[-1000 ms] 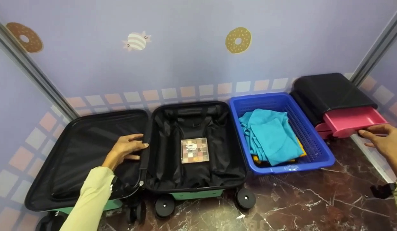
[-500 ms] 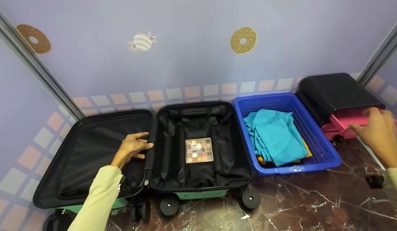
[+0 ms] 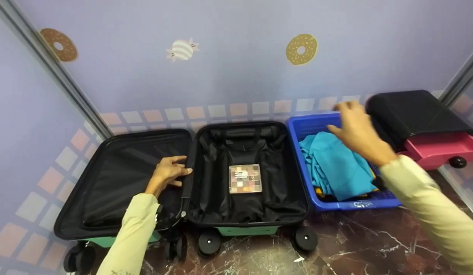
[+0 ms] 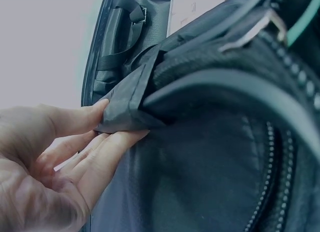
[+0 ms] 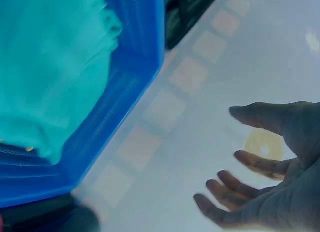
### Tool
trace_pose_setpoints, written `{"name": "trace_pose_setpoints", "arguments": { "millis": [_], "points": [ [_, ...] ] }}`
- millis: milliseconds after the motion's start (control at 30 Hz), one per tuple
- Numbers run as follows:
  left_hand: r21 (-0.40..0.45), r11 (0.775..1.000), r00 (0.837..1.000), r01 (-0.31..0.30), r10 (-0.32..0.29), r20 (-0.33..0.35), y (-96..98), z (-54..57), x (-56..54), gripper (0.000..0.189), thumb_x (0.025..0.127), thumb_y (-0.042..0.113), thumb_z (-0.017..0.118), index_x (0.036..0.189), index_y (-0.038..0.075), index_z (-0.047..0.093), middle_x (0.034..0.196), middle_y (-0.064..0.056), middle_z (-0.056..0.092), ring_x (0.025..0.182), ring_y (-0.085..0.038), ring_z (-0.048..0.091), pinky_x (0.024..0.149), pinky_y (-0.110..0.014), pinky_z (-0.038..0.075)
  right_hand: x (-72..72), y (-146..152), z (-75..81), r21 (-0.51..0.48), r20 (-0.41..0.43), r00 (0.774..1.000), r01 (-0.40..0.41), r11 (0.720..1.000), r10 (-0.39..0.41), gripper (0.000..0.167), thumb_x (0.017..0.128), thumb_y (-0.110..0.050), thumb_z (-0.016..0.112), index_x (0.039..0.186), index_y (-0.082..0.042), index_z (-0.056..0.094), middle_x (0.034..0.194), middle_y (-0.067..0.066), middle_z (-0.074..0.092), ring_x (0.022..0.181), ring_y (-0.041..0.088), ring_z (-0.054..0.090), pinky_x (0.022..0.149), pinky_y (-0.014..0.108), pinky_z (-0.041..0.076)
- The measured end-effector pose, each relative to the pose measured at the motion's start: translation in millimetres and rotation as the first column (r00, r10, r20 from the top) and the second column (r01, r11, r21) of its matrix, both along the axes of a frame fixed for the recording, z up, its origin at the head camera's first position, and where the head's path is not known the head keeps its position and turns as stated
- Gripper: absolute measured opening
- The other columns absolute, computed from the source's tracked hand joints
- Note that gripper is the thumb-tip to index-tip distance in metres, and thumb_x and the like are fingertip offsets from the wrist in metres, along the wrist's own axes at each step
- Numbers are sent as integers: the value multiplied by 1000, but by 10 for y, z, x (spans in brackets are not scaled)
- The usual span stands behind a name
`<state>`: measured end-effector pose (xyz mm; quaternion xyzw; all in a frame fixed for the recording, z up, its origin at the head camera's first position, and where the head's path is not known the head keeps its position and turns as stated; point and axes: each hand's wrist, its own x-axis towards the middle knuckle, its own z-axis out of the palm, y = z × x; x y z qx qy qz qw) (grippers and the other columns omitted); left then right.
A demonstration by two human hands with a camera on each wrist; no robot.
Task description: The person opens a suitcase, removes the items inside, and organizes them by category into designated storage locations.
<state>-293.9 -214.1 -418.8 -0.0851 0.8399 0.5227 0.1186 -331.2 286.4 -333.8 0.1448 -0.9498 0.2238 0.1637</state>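
A suitcase with black lining lies spread in two halves in the head view. My left hand (image 3: 169, 172) is at the inner edge of its left half (image 3: 125, 183). In the left wrist view, thumb and fingers pinch the black fabric strip (image 4: 125, 105) along that edge. A makeup palette (image 3: 245, 178) with many colour squares rests in the right half (image 3: 211, 183). My right hand (image 3: 357, 130), its fingers spread and holding nothing, is above the blue basket (image 3: 297, 152). Folded turquoise cloth (image 3: 336, 164) lies in the basket over something yellow.
A black box (image 3: 420, 110) stands right of the basket, its pink drawer (image 3: 444, 147) pulled partly out with a black knob (image 3: 458, 162). A patterned wall (image 3: 236, 57) closes off the back. Suitcase wheels (image 3: 306, 238) stand on the dark marbled surface (image 3: 358, 244).
My right hand has left the pink drawer and swung left over the basket. The drawer stays partly out. My left hand keeps its place on the suitcase edge while the view shifts.
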Motion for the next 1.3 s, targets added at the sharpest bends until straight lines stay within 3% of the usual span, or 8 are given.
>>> {"name": "trace_pose_setpoints", "arguments": {
  "millis": [133, 233, 433, 533, 733, 1000, 1100, 1300],
  "points": [
    [-22, 1000, 1000, -7, 6, -16, 61, -21, -22, 68, 98, 8, 71, 159, 0, 42, 150, -32, 52, 132, -45, 60, 69, -34, 66, -251, -399, -110, 39, -16, 986, -162, 986, 163, 31, 93, 1, 73, 122, 7, 65, 130, 33, 55, 118, 51, 54, 100, 66, 48],
    [-33, 999, 1000, -16, 15, -19, 82, -27, -26, 67, 98, 7, 71, 159, 0, 42, 150, -31, 53, 132, -45, 60, 70, -35, 66, -404, -644, -220, 84, 20, 971, -240, 967, 239, 32, 93, -4, 75, 123, 3, 67, 130, 26, 58, 119, 45, 55, 102, 61, 50],
    [-33, 999, 1000, -22, 21, -21, 131, -33, -47, 67, 97, 8, 72, 158, 1, 44, 149, -30, 54, 129, -43, 62, 70, -35, 66, -569, -1070, -486, 206, 131, 954, -293, 934, 270, 65, 91, -26, 83, 143, 0, 54, 144, 25, 53, 130, 43, 53, 111, 61, 47],
    [-40, 999, 1000, -23, 22, -18, 136, -39, -40, 67, 97, 8, 72, 158, 1, 44, 149, -30, 55, 129, -43, 63, 71, -36, 66, -561, -1299, -677, 259, 179, 938, -336, 906, 296, 78, 87, -34, 87, 146, -1, 49, 148, 25, 49, 135, 44, 49, 114, 64, 43],
    [-65, 998, 999, -26, 25, -21, 163, -42, -43, 65, 98, 9, 72, 157, 3, 46, 148, -28, 56, 128, -41, 64, 71, -35, 66, -469, -1746, -973, 339, 329, 885, -437, 833, 330, 80, 76, -37, 93, 136, -3, 51, 142, 21, 46, 136, 41, 43, 116, 70, 37],
    [-97, 995, 1000, -24, 23, -21, 151, -43, -11, 64, 98, 10, 73, 156, 2, 48, 148, -29, 57, 124, -40, 66, 71, -37, 67, -276, -2223, -1203, 477, 518, 831, -479, 737, 205, 100, 71, -44, 97, 147, -5, 46, 148, 22, 45, 141, 42, 42, 113, 66, 43],
    [-92, 995, 1000, -24, 22, -19, 150, -50, 0, 64, 98, 9, 73, 156, 3, 48, 149, -29, 56, 126, -40, 65, 73, -38, 67, -263, -2279, -1298, 489, 556, 820, -456, 743, 137, 101, 73, -40, 98, 150, -4, 44, 149, 22, 44, 142, 41, 43, 112, 63, 45],
    [-107, 993, 999, -45, 43, -28, 183, -96, 21, 62, 96, 10, 75, 153, 4, 52, 145, -28, 60, 117, -40, 70, 67, -35, 66, -234, -2236, -1433, 435, 571, 817, -389, 813, 85, 100, 70, -34, 100, 150, -6, 47, 150, 20, 46, 142, 43, 44, 117, 65, 37]
  ]
}}
